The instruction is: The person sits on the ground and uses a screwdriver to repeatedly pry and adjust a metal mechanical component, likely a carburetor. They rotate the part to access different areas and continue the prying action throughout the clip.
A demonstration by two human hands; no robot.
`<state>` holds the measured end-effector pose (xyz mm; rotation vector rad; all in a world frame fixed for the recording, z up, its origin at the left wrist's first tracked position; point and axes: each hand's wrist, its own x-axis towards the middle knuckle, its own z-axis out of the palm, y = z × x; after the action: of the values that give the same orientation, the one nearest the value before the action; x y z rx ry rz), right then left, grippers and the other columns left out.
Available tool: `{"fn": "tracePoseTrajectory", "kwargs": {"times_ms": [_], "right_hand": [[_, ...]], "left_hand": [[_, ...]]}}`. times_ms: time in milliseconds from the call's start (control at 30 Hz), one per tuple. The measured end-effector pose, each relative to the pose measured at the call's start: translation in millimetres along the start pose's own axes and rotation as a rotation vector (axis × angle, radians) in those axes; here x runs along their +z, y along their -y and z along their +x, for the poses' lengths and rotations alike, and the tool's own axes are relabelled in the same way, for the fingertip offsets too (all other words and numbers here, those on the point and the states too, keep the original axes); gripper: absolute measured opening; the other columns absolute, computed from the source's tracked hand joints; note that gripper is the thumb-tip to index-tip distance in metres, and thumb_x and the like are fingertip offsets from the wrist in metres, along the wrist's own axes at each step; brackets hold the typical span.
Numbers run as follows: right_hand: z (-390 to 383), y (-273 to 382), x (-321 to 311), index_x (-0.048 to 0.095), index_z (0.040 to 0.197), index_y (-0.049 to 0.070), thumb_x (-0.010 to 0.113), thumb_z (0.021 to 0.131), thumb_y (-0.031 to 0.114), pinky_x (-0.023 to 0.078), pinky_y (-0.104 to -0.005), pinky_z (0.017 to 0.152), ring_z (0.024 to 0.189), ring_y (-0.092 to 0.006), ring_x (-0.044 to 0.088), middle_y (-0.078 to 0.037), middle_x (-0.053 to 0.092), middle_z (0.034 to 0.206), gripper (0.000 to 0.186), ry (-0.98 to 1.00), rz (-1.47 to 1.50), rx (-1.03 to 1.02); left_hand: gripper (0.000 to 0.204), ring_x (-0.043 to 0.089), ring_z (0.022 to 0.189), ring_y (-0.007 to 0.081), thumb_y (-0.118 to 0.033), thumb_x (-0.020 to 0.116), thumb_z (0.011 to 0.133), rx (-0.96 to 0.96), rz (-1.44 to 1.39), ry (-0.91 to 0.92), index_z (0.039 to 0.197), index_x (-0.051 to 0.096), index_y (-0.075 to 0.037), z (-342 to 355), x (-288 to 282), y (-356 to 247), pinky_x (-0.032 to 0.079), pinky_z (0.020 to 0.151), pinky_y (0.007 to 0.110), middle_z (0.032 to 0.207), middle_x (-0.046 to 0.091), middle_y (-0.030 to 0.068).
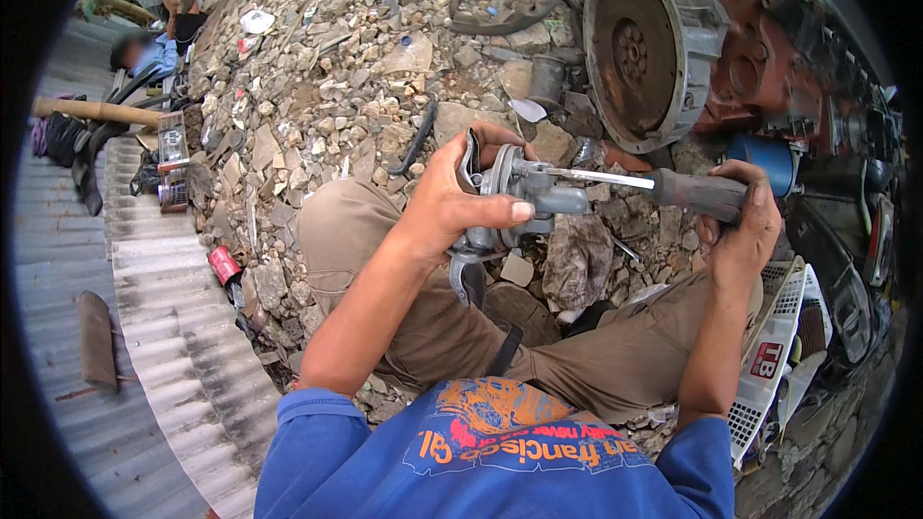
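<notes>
My left hand [460, 197] is wrapped round a grey metal engine part [519, 190] with a round body, a flange and a short stub, held up above my lap. In my right hand [745, 211] is a screwdriver [687, 194], its dark, worn handle gripped from the right. The bright shaft points left and its tip meets the upper side of the engine part; the exact contact point is too small to make out. A curved metal bracket [468, 279] hangs below the part, and my left palm hides some of the body.
A large round bell housing [642, 48] joins a red engine block [760, 58] at the upper right. A blue oil filter [762, 161] and a white plastic basket [769, 365] are right of me. Corrugated sheets [173, 327] lie left; two people sit far left on rubble.
</notes>
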<state>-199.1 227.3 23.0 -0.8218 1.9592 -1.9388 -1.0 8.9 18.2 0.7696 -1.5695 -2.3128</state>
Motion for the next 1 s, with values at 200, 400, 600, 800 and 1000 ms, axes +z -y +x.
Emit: {"fn": "tracePoseTrajectory", "kwargs": {"times_ms": [200, 400, 600, 800, 1000], "right_hand": [[-3.8, 1.2, 10.2, 0.061, 0.099, -0.002, 0.039, 0.107, 0.04, 0.03, -0.0213, 0.037, 0.041, -0.006, 0.042, -0.004, 0.054, 0.061, 0.048, -0.002, 0.025, 0.05], [-4.8, 0.1, 13.5, 0.061, 0.1, -0.002, 0.039, 0.107, 0.04, 0.03, -0.0212, 0.037, 0.041, -0.0063, 0.042, -0.004, 0.054, 0.061, 0.049, 0.003, 0.034, 0.108], [-4.2, -0.9, 14.6, 0.06, 0.102, -0.003, 0.039, 0.107, 0.043, 0.03, -0.0213, 0.036, 0.041, -0.0065, 0.042, -0.006, 0.056, 0.063, 0.051, -0.01, 0.085, 0.133], [-2.5, -0.4, 14.1, 0.059, 0.102, -0.004, 0.039, 0.107, 0.044, 0.03, -0.0215, 0.036, 0.041, -0.0066, 0.041, -0.006, 0.057, 0.064, 0.052, -0.003, 0.098, 0.142], [-3.2, -1.7, 15.3, 0.06, 0.103, -0.003, 0.038, 0.107, 0.043, 0.029, -0.0215, 0.035, 0.041, -0.0065, 0.041, -0.006, 0.057, 0.064, 0.051, -0.003, 0.089, 0.145]], "left_hand": [[0.077, 0.063, 0.105, 0.0221, -0.023, 0.082, 0.054, 0.028, 0.027, -0.001, 0.121, 0.051, -0.001, 1.9, -2.1, 2.2, 0.05, 0.096, 0.034, 0.115, 0.062, 0.0125], [0.078, 0.062, 0.106, 0.0223, -0.023, 0.083, 0.054, 0.039, 0.06, -0.008, 0.121, 0.05, -0.002, 1.8, -4.2, 4.4, 0.049, 0.098, 0.035, 0.116, 0.061, 0.013], [0.079, 0.062, 0.106, 0.0221, -0.023, 0.084, 0.054, 0.036, 0.049, -0.019, 0.122, 0.05, -0.002, 1.5, -2.8, 2.7, 0.049, 0.098, 0.035, 0.116, 0.061, 0.0129], [0.079, 0.062, 0.107, 0.0219, -0.023, 0.083, 0.053, 0.032, 0.03, -0.035, 0.122, 0.05, -0.002, -0.3, -1.4, 1.6, 0.048, 0.099, 0.035, 0.117, 0.061, 0.0126], [0.079, 0.062, 0.107, 0.0211, -0.022, 0.085, 0.053, 0.053, 0.029, -0.019, 0.121, 0.051, -0.003, 1.7, -1.1, 2.8, 0.048, 0.099, 0.034, 0.117, 0.061, 0.012]]}}
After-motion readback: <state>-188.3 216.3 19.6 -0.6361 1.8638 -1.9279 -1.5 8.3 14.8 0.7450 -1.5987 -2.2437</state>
